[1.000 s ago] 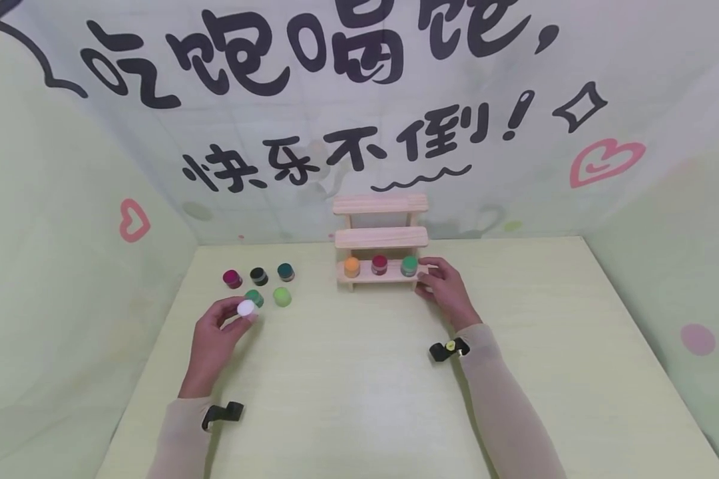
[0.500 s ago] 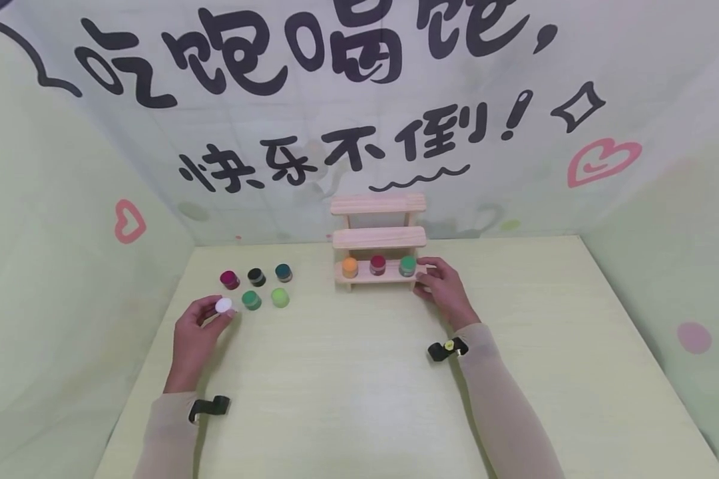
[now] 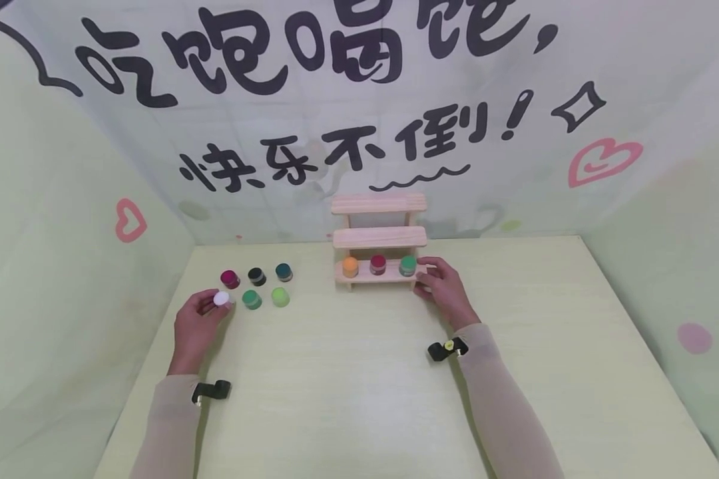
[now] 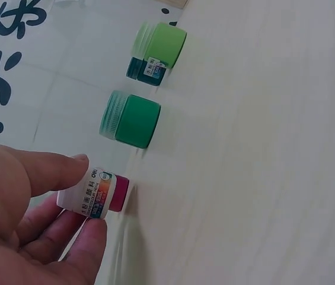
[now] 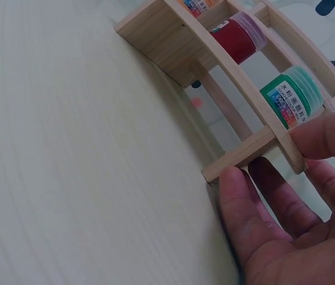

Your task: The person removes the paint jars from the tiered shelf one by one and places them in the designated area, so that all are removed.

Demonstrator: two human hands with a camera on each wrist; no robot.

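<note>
Both hands (image 3: 195, 329) (image 3: 448, 294) forward, well apart

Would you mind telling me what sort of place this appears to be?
Probably a small tabletop booth set up for handling things: a pale table is enclosed on three sides by printed sheets, and a wooden rack on it holds three paint jars.

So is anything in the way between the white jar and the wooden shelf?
Yes, two jars. Going straight across, the green jar comes first, next to the white jar, then the lime jar. Past those, I see nothing before the shelf.
</note>
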